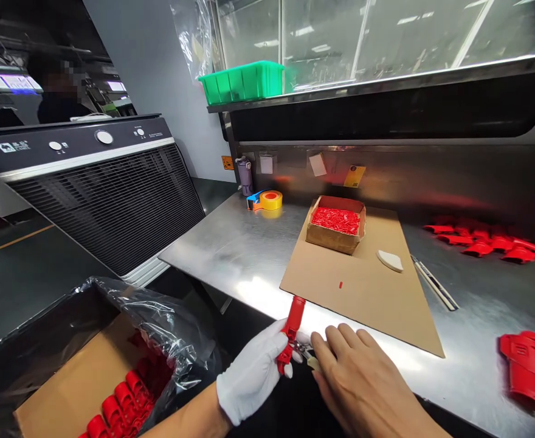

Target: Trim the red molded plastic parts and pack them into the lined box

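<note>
Left hand [253, 372] in a white cotton glove, right at the near edge. Holding what?

Red plastic part [295, 319], gloved fingers [267, 347] wrapped close round it, part tilted toward the far side, just over the table edge.

Right hand [363, 383]?

Bare, fingers [335, 342] bunched narrow beside a small metal piece [302, 348] on that part. Can't tell if they're gripping it.

Step in hand?

Looks like work on that metal end, both hands close together.

Calls for?

Steady hold from both hands, I'd say.

Around them?

Far: cardboard box [335, 237] of red bits on a cardboard sheet [363, 310]. Right: loose red plastic casing [525, 371]. Near left: open carton [89, 377] of red parts.
</note>
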`<state>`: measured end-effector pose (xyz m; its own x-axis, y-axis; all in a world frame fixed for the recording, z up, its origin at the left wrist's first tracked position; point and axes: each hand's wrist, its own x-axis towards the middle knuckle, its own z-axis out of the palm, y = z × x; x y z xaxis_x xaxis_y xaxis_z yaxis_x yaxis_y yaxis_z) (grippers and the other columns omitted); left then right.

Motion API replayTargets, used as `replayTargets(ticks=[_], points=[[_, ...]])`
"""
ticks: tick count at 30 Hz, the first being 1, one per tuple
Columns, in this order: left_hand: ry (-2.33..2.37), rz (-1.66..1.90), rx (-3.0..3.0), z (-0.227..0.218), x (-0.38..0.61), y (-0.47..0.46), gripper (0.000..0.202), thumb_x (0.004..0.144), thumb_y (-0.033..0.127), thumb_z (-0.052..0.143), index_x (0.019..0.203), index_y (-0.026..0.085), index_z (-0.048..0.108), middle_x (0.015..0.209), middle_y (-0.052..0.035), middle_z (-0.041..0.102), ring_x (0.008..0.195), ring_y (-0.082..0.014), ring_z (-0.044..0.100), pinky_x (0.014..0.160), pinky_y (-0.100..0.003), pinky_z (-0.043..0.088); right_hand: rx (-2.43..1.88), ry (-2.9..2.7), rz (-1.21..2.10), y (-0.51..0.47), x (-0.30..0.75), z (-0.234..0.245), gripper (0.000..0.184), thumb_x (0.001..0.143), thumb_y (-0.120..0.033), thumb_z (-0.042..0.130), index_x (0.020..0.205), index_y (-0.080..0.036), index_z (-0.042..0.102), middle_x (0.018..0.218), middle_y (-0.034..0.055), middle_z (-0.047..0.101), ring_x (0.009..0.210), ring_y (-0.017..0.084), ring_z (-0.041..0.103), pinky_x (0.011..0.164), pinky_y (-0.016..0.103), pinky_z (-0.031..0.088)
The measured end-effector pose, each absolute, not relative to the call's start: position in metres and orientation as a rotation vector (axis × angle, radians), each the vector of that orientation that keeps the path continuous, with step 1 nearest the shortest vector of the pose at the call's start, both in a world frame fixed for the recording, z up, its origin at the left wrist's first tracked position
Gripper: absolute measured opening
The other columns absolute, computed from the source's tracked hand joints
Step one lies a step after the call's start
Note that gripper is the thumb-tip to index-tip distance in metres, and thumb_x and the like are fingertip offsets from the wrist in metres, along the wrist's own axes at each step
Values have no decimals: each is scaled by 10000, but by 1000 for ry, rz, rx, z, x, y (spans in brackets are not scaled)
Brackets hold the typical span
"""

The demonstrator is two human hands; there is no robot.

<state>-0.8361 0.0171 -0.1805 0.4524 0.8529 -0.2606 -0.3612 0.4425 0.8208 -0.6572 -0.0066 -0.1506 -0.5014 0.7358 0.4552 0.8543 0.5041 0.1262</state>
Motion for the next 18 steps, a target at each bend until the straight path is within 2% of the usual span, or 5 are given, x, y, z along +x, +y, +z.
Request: replayTargets(ticks=[5,10,14,18], points=[[759,832,820,-184,-833,16,302,889,345,609,1080,123,684,1032,-118,625,807,-149,502,634,-256,334,-1316,-2431,-506,-7,-659,-152,146,683,-297,670,771,-231,573,711,21,514,658,215,388,626,367,206],[774,837,835,-189,-835,17,350,870,377,637,1112,128,681,1019,-108,633,781,-138,506,630,-248,334,-1293,-2445,-499,-3,-655,-156,165,656,-173,680,742,-223,549,677,13,512,628,204,404,609,358,205],[732,823,827,-184,-835,20,345,874,392,637,1075,116,689,1014,-125,640,780,-151,517,615,-255,342,-1265,-2466,-370,-7,-651,-153,120,738,-182,638,775,-232,535,693,5,531,613,204,432,585,348,214],[840,836,799,-176,-840,33,338,905,380,596,1099,109,657,1059,-136,632,798,-162,527,610,-262,358,-1416,-2368,-154,-15,-638,-143,34,844,-238,557,877,-234,548,780,17,567,663,216,490,609,331,299]])
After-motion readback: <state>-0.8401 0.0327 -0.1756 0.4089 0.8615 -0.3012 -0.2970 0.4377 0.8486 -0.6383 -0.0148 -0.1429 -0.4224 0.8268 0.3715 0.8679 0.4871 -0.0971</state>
